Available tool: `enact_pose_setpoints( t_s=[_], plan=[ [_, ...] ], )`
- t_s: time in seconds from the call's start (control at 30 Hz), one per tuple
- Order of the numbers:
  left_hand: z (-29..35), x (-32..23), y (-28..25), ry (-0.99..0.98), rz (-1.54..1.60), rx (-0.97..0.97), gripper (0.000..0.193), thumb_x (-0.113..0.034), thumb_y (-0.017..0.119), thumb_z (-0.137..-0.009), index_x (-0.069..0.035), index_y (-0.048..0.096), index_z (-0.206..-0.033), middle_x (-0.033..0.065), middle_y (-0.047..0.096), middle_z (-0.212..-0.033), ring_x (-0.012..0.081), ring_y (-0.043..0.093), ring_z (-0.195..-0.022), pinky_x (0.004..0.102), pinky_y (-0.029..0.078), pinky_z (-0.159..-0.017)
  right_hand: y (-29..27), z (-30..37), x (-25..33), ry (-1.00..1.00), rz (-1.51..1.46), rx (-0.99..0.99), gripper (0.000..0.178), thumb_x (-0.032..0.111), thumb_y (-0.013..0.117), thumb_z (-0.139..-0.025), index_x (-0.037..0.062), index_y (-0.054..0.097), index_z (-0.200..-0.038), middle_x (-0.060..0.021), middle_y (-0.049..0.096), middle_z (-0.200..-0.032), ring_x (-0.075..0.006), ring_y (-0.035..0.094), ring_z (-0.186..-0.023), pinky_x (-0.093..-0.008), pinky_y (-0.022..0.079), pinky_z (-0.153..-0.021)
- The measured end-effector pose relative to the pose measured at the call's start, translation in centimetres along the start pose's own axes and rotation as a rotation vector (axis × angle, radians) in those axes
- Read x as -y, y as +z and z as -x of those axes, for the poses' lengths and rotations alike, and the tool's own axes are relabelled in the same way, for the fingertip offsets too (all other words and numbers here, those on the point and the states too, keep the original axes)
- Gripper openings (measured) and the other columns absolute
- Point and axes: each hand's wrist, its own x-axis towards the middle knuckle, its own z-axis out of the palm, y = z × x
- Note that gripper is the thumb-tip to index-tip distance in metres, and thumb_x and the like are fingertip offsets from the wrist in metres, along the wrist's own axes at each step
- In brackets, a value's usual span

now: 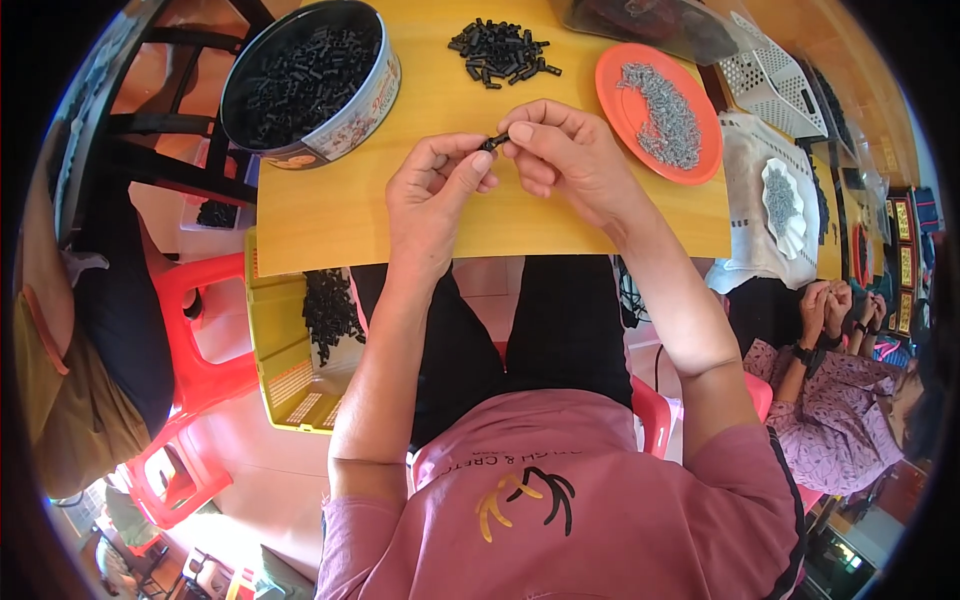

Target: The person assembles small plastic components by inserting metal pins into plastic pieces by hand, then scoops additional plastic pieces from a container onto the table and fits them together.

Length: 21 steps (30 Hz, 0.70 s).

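Note:
Both my hands meet above the near part of the yellow table. Thumb and fingertips of my left hand pinch a small black plastic piece. My right hand is closed at the fingertips around the right end of the same piece; whether it also holds a screw there is too small to tell. Just beyond the hands lies a loose pile of similar black pieces. To the right sits a red oval plate with many small silver screws on it.
A large round tin full of black pieces stands at the table's left. Below the left edge is a yellow-green crate near more black pieces. A white perforated basket is at far right; another person's hands work beside me.

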Motion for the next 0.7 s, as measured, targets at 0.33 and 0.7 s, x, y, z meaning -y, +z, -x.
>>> enact_pose_setpoints(
  t_s=[0.33, 0.7],
  plan=[
    [0.1, -0.2, 0.1, -0.018, -0.009, -0.027, 0.017, 0.000, 0.066, -0.089, 0.001, 0.063, -0.106, 0.0075, 0.067, -0.095, 0.0122, 0.061, -0.080, 0.0248, 0.049, -0.075, 0.4, 0.1, -0.9, -0.219, 0.457, -0.099, 0.016, 0.012, 0.065, -0.091, -0.0024, 0.063, -0.096, -0.0028, 0.065, -0.078, -0.0035, 0.053, -0.059, -0.0204, 0.043, -0.053],
    [0.2, -0.1, 0.2, 0.001, -0.020, -0.019, 0.014, 0.000, 0.068, -0.087, 0.001, 0.064, -0.101, 0.0059, 0.067, -0.086, 0.0108, 0.063, -0.076, 0.0236, 0.051, -0.071, 1.2, 1.6, -0.4, -0.253, 0.499, -0.119, 0.015, 0.007, 0.065, -0.091, -0.0016, 0.066, -0.103, -0.0025, 0.064, -0.077, -0.0042, 0.056, -0.065, -0.0200, 0.046, -0.057]
  ],
)
